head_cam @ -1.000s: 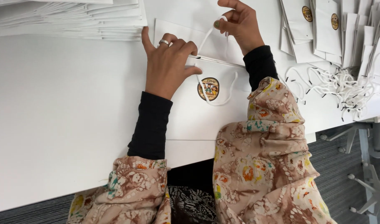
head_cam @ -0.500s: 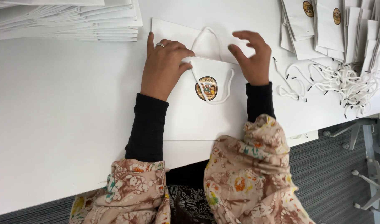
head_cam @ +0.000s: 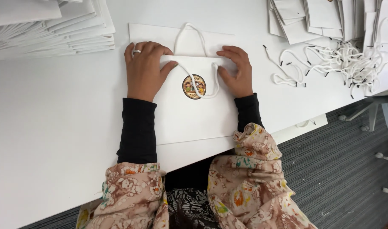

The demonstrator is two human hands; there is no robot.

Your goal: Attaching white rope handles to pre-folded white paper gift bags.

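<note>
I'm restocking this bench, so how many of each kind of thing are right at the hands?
Flat white paper bags under the hands: 2, the top bag and the bag beneath
Round stickers: 1, sticker
Cord handles showing: 2, lower handle, upper handle
Rings: 1, ring on the left hand
Total: 6

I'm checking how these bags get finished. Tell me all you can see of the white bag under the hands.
The bag is flat white paper, lying on the table, its bottom edge past the table's edge. A round coloured sticker sits near its top; a white cord handle loops there. The left hand and right hand press its top edge.
</note>
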